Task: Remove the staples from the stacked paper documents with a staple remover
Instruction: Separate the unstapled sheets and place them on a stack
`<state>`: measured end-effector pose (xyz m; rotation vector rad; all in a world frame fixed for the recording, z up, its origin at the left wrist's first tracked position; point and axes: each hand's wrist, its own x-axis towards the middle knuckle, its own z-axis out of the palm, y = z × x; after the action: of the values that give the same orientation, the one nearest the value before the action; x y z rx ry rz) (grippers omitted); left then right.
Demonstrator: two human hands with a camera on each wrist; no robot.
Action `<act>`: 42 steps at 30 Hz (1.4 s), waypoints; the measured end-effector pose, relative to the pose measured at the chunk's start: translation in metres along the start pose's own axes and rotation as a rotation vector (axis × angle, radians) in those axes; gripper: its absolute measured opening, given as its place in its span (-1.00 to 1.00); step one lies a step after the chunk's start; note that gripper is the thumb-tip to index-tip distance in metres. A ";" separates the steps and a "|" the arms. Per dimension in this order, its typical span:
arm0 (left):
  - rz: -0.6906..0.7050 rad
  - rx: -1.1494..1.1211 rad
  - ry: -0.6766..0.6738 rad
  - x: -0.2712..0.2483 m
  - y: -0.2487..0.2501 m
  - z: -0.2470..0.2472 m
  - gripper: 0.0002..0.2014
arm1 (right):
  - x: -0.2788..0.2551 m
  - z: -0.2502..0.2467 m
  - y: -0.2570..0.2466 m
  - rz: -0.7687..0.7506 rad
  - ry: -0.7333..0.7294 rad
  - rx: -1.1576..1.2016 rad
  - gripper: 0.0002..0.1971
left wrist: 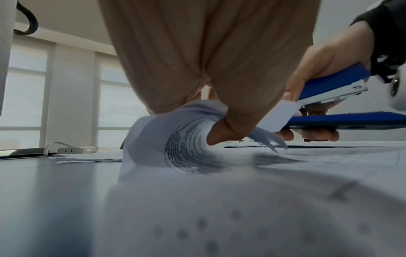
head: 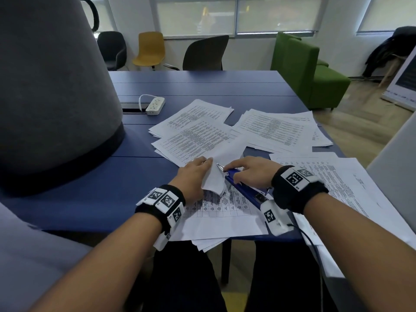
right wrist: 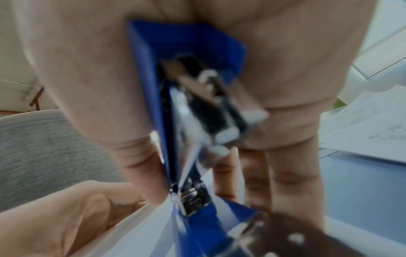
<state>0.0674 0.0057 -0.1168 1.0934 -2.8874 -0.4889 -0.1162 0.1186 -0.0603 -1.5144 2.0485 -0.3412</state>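
Observation:
My left hand point(head: 195, 174) grips the curled-back top sheets point(head: 221, 167) of a printed document point(head: 225, 210) lying at the table's near edge. In the left wrist view the rolled sheets point(left wrist: 175, 135) bulge under the thumb and fingers. My right hand point(head: 252, 172) holds a long blue staple remover point(head: 243, 190), thumb on top and fingers round its side. Its metal tip point(head: 219, 165) points at the folded corner beside my left fingers. The right wrist view shows the blue tool point(right wrist: 186, 139) blurred between thumb and fingers. No staple can be made out.
Several loose stacks of printed paper point(head: 276, 129) cover the blue table point(head: 202, 86) ahead and to the right. A white power strip point(head: 155, 105) lies at the far left. A large grey cone-shaped form point(head: 51, 86) stands on the left. Chairs and a green sofa point(head: 308, 70) stand beyond.

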 end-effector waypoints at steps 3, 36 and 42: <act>0.032 -0.001 0.019 -0.002 0.000 -0.001 -0.02 | -0.002 -0.002 0.001 -0.014 -0.025 0.036 -0.59; -0.496 -1.907 0.383 -0.003 0.035 -0.014 -0.71 | -0.010 -0.010 0.000 -0.088 0.265 0.248 -0.58; -0.490 -1.621 0.646 0.012 0.021 0.017 -0.87 | -0.013 -0.003 -0.012 -0.125 0.197 0.186 -0.53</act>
<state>0.0427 0.0178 -0.1275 1.1005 -0.9357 -1.5887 -0.1058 0.1265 -0.0481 -1.5479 2.0087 -0.7356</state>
